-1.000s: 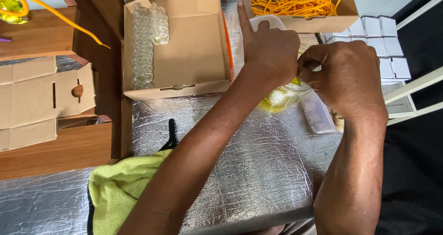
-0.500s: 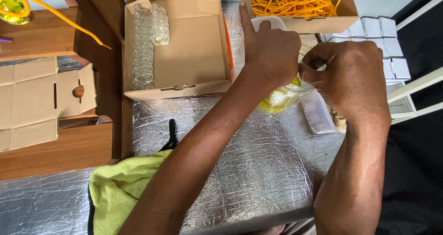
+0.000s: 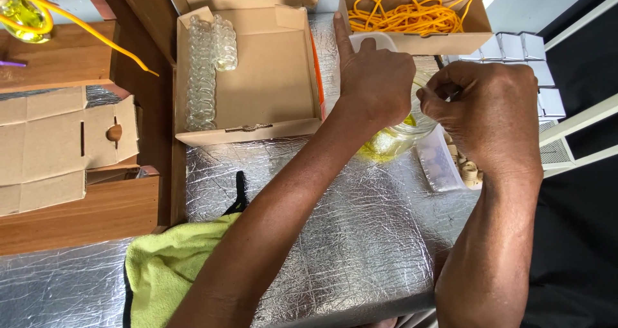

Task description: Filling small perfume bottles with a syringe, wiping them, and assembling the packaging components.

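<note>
Glass jar [image 3: 399,135], gripped by both hands, sits between two cardboard boxes.

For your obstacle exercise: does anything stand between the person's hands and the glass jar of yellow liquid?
Nothing visible does. The left hand and right hand are both right at the glass jar on the foil-covered table, covering its top; the open cardboard box lies off to the side.
</note>
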